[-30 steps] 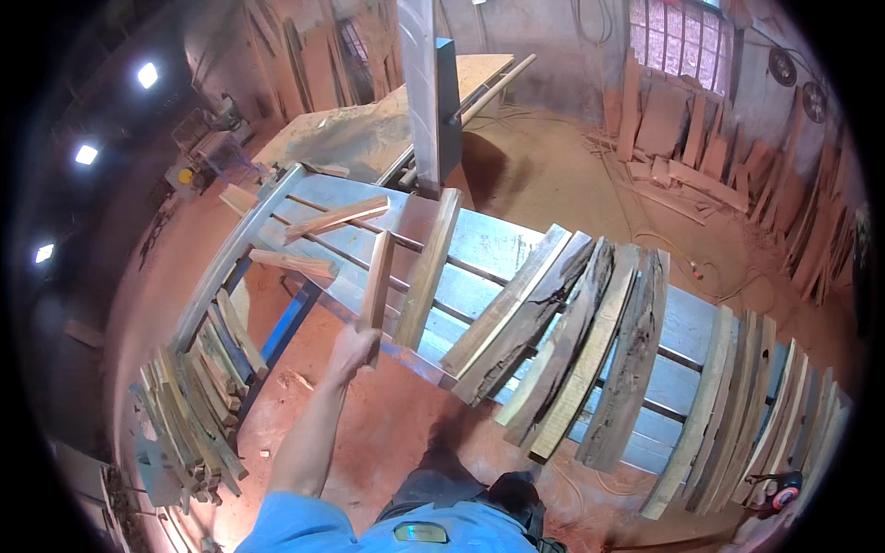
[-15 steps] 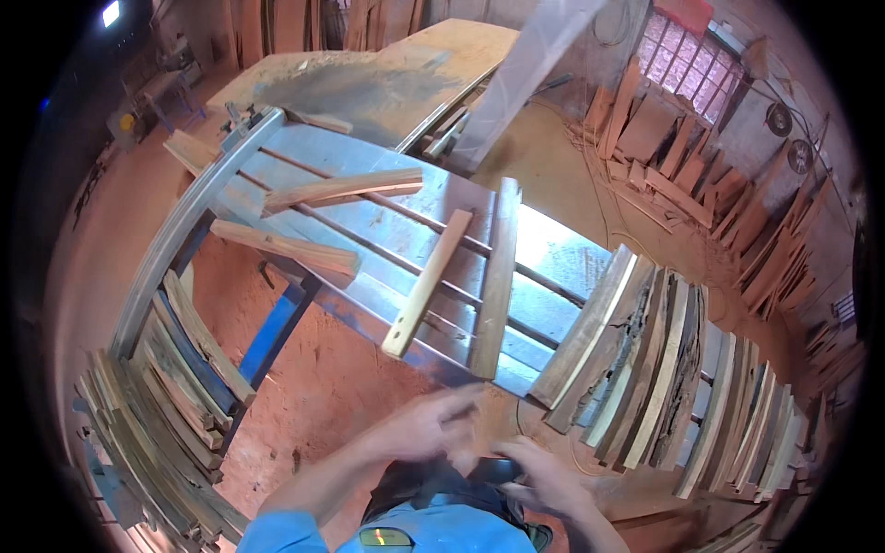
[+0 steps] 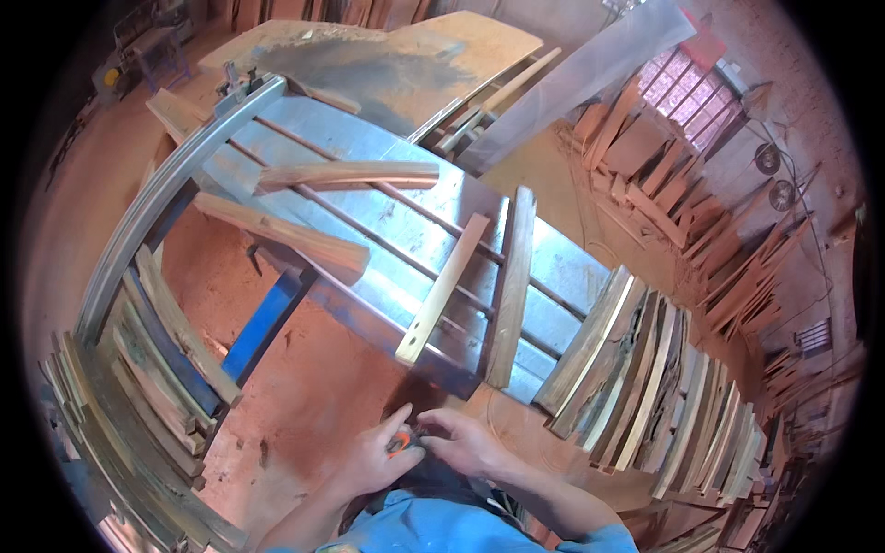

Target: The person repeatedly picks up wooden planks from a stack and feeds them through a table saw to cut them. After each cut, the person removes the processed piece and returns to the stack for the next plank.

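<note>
My left hand (image 3: 380,458) and my right hand (image 3: 472,444) are together close to my body, at the lower middle of the view. A small orange object (image 3: 399,444) sits in my left hand's fingers, and my right hand's fingertips touch it; whether they grip it is unclear. Just beyond my hands, a pale wooden slat (image 3: 442,288) and a darker slat (image 3: 512,286) lie side by side across the metal table (image 3: 387,230). Both sleeves are blue.
Two more slats (image 3: 346,175) (image 3: 286,238) lie farther back on the table. A row of curved slats (image 3: 645,369) leans at the right, and another pile (image 3: 138,369) lies at the left beside a curved metal rail (image 3: 157,203). A blue beam (image 3: 263,323) runs under the table. Red sawdust covers the floor.
My left hand has let go of the slat on the table and drawn back to my body. Both hands have come together on the small orange object.
</note>
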The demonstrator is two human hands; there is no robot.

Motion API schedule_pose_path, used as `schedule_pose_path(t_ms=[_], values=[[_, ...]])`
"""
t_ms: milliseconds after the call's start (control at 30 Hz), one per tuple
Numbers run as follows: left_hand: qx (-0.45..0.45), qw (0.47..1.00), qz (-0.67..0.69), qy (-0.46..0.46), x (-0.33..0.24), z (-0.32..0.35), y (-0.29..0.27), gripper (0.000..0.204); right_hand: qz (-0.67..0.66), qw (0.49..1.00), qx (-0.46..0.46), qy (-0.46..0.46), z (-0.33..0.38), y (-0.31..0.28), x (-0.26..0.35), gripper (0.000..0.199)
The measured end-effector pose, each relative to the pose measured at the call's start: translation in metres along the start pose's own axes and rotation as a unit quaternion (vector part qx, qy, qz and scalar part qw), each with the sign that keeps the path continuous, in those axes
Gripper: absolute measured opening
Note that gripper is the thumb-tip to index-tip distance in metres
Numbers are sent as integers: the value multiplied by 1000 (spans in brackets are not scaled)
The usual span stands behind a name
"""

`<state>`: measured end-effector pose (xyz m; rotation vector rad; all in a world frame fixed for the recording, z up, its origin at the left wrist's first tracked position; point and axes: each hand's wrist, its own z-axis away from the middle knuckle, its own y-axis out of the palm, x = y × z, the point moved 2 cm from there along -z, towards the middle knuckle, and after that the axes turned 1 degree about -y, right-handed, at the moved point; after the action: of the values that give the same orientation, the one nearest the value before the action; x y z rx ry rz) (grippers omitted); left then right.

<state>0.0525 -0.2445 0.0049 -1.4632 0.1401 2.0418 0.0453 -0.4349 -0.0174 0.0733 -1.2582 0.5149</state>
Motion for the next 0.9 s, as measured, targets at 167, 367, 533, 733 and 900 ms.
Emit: schedule_pose_path(t_ms=[167,367,533,733,900], values=[[16,984,79,-162,68,11,-23,44,60,996,-35,-53,-57,-91,37,27],[-93,930,165,-315,51,14,-30,16,62,980,-187,-34,-195,-222,37,15],[-139,962,133,-193,15,-35,-15,22,244,898,-318,-180,-278,-249,-2,12],[-166,953,37,-252,24,-51,-18,28,306,905,-272,-116,-302,-253,-30,16],[-185,941,51,-280,26,-39,-17,30,278,910,-259,-170,-295,-243,-29,16]])
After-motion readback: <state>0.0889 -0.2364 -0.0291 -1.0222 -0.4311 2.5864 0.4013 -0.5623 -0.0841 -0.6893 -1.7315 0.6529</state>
